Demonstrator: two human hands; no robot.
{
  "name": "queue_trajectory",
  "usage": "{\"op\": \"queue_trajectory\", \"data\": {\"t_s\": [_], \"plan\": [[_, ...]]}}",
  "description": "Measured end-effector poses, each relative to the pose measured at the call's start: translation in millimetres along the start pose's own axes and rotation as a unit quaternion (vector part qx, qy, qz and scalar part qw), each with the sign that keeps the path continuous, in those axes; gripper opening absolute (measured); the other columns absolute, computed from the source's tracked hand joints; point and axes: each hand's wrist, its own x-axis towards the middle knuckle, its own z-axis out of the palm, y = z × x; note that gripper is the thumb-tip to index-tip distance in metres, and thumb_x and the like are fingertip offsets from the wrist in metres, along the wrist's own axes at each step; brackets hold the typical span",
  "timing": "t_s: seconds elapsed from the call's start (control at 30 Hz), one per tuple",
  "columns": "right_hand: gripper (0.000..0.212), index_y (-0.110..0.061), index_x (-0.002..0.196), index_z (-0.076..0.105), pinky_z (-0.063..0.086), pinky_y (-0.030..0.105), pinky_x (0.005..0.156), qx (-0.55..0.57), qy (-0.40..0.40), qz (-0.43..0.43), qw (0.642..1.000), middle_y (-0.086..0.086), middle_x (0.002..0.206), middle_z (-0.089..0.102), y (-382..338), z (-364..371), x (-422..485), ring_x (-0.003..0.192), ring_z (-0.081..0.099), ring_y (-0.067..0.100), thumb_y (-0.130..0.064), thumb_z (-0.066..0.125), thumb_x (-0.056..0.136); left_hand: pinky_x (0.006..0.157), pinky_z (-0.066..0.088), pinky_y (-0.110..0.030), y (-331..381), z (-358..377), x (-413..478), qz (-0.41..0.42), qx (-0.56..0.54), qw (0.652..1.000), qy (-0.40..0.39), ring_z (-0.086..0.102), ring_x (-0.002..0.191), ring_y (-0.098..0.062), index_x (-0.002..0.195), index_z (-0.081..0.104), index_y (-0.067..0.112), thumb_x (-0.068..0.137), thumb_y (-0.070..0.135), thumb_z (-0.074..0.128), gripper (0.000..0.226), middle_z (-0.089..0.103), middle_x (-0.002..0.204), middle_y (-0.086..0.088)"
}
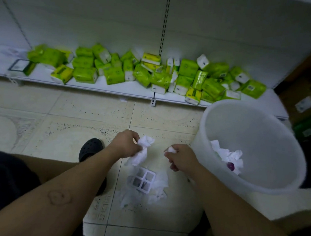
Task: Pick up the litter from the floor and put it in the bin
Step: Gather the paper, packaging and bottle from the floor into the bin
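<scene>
Left of the bin [255, 132], the person's left hand [127, 143] had its fingers [134, 134] curled round a crumpled white tissue [141, 152] above the floor [75, 109]. Nearer the bin, the right hand [182, 158] pinched a small tissue wad [171, 149]. Below both hands, left of the bin, more torn tissue [159, 188] and a white grid piece [141, 181] lay on the floor. Inside the bin lay discarded tissues [229, 156] and a purple round thing [230, 165].

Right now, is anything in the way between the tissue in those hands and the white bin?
Nothing visible blocks the right hand: its small tissue wad is just beside the open bin. The left hand holds a larger tissue farther off, with the right hand between it and the bin.
</scene>
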Motion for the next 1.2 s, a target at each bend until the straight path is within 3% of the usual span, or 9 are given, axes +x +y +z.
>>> {"op": "queue_trajectory", "data": {"t_s": [0.13,0.33,0.47,0.53,0.7,0.87,0.93,1.0,1.2], "plan": [[0.026,-0.004,0.094,0.067,0.054,0.039,0.069,-0.047,0.061,-0.06,0.995,0.012,0.086,0.065,-35.1,-54.6,-18.8,0.072,0.062,0.03,-0.028,0.058,0.088,0.064,0.049,-0.025,38.5,-14.7,-12.9,0.051,-0.016,0.997,0.053,0.066,0.071,-0.019,0.073,0.064,0.021,0.079,0.021,0.073,0.01,0.071,0.078,-0.005],[0.032,-0.013,0.119,0.065,0.05,0.03,0.077,-0.088,0.139,-0.08,0.983,0.012,0.114,0.066,-43.7,-149.3,-47.0,0.089,0.059,0.022,-0.019,0.048,0.093,0.062,0.046,-0.025,110.2,-19.0,-20.7,0.125,-0.037,0.986,0.1,0.068,0.072,-0.02,0.073,0.069,0.018,0.076,0.026,0.075,0.011,0.071,0.073,-0.003],[0.013,-0.014,0.088,0.058,0.051,0.032,0.067,-0.046,0.219,-0.059,0.973,0.013,0.091,0.067,-15.5,-196.8,-66.6,0.072,0.065,0.025,-0.021,0.068,0.082,0.051,0.034,-0.023,163.9,3.3,-17.0,0.166,-0.043,0.978,0.123,0.051,0.053,-0.009,0.051,0.047,0.021,0.077,0.028,0.076,0.04,0.051,0.052,0.009],[0.028,-0.015,0.073,0.048,0.052,0.038,0.071,-0.046,0.254,-0.029,0.966,0.016,0.084,0.066,2.1,-210.9,-68.2,0.08,0.065,0.032,-0.026,0.073,0.077,0.05,0.032,-0.024,186.5,19.6,-12.4,0.178,-0.031,0.975,0.126,0.047,0.053,-0.011,0.05,0.044,0.019,0.077,0.028,0.075,0.043,0.047,0.049,0.007],[0.031,-0.01,0.077,0.056,0.051,0.038,0.068,-0.052,0.274,-0.033,0.96,0.012,0.078,0.067,22.6,-234.1,-60.4,0.076,0.063,0.028,-0.036,0.072,0.076,0.067,0.042,-0.031,229.9,61.7,4.7,0.219,-0.007,0.969,0.112,0.061,0.078,-0.02,0.076,0.066,0.012,0.079,0.034,0.073,0.023,0.068,0.079,-0.003],[0.018,-0.018,0.083,0.062,0.045,0.029,0.068,-0.09,0.254,-0.024,0.963,0.004,0.086,0.064,49.0,-250.6,-48.5,0.088,0.063,0.027,-0.032,0.071,0.076,0.066,0.041,-0.026,253.8,94.8,29.4,0.22,0.007,0.972,0.083,0.066,0.085,-0.022,0.084,0.068,0.016,0.081,0.025,0.07,0.009,0.069,0.08,-0.001],[0.034,-0.021,0.112,0.063,0.047,0.03,0.084,-0.073,0.218,-0.026,0.973,0.005,0.115,0.065,60.1,-259.5,-44.9,0.109,0.06,0.026,-0.028,0.07,0.079,0.076,0.046,-0.026,259.6,104.3,41.3,0.21,0.011,0.975,0.067,0.066,0.097,-0.021,0.105,0.067,0.018,0.079,0.023,0.072,0.027,0.07,0.101,-0.002],[0.06,-0.023,0.135,0.049,0.042,0.03,0.099,-0.069,0.182,-0.013,0.981,0.001,0.142,0.05,69.2,-268.6,-44.7,0.126,0.049,0.022,-0.026,0.07,0.08,0.089,0.048,-0.03,264.6,113.4,50.3,0.191,0.04,0.98,0.031,0.061,0.111,-0.022,0.129,0.055,0.02,0.077,0.024,0.076,0.056,0.062,0.124,-0.005],[0.069,-0.019,0.142,0.04,0.038,0.031,0.105,-0.109,0.157,-0.002,0.982,0.004,0.147,0.045,79.8,-267.9,-47.8,0.131,0.044,0.022,-0.027,0.07,0.079,0.095,0.041,-0.026,263.8,131.6,45.7,0.207,0.14,0.968,-0.023,0.056,0.119,-0.02,0.136,0.049,0.022,0.077,0.034,0.076,0.066,0.055,0.137,-0.003]]}}
